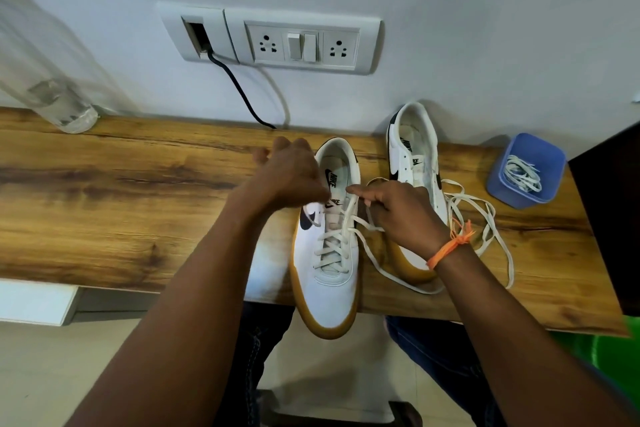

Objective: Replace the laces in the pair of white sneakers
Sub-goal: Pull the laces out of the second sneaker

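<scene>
A white sneaker (332, 288) with a tan sole lies on the wooden table (121, 204), its toe hanging over the front edge. A white lace (334, 246) crosses its lower eyelets. My left hand (294, 177) sits over the shoe's left collar with its fingers curled; the lace end it seems to hold is blurred. My right hand (401, 211) pinches the other lace end near the tongue. The second white sneaker (412, 149) lies on its side behind my right hand. A loose white lace (485, 215) trails across the table to the right.
A blue plastic cup (526, 170) holding more white laces stands at the table's right end. A clear glass bottle (65, 107) stands at the back left. A wall socket panel (301, 42) with a black cable (239, 90) is behind. My knees are under the table.
</scene>
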`<action>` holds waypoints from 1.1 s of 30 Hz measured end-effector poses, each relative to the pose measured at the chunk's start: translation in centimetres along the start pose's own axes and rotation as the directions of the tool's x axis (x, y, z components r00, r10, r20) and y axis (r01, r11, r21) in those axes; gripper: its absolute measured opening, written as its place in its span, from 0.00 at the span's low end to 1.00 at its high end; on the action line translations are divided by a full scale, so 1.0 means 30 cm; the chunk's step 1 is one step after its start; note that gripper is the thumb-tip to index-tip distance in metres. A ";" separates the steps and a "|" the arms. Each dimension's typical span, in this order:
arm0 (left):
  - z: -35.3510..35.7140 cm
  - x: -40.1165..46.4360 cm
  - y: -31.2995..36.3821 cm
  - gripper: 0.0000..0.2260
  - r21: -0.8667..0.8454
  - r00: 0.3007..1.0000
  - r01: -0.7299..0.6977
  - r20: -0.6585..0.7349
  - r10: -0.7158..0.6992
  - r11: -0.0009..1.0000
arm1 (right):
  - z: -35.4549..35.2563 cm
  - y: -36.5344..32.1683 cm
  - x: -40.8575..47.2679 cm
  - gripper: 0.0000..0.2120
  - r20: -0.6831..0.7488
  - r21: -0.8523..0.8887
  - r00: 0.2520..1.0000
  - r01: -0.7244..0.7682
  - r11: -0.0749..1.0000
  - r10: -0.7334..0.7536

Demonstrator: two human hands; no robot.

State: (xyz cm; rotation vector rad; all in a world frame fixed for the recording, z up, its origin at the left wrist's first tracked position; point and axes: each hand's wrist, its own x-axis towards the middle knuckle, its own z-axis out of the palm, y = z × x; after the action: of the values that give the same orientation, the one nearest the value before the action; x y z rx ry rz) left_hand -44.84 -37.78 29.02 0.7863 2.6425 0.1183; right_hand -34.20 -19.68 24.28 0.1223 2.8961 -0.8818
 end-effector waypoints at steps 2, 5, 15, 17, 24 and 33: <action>-0.021 -0.004 -0.046 0.13 0.044 0.983 0.145 -0.118 -0.139 0.989 | 0.001 0.005 -0.001 0.20 0.002 0.007 1.000 -0.016 1.000 0.016; -0.018 -0.016 -0.047 0.13 0.041 0.951 0.300 -0.090 -0.295 0.953 | 0.004 0.002 -0.001 0.20 -0.001 -0.003 1.000 -0.026 1.000 0.026; 0.058 0.006 0.086 0.09 0.016 0.993 -0.113 -0.020 0.113 0.994 | 0.014 -0.051 -0.068 0.12 -0.231 0.051 0.941 -0.242 0.969 0.247; 0.071 0.015 0.090 0.08 0.010 0.995 -0.096 0.009 0.096 0.995 | 0.052 -0.079 -0.121 0.19 -0.151 -0.007 0.953 -0.266 0.964 0.262; 0.048 0.027 0.077 0.08 -0.066 0.997 -0.076 -0.005 0.076 0.995 | 0.195 -0.098 -0.123 0.25 -0.198 -0.008 0.959 -0.207 0.978 0.201; -0.033 0.005 -0.076 0.06 -0.124 0.862 0.385 -0.306 -0.404 0.915 | 0.193 -0.100 -0.124 0.22 -0.195 0.078 0.959 -0.193 0.978 0.205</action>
State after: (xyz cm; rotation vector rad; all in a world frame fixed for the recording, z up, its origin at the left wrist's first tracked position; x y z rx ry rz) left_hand -46.48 -39.58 29.45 0.1989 3.0368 0.2300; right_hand -30.36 -25.56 21.62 0.5295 2.9703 -0.9686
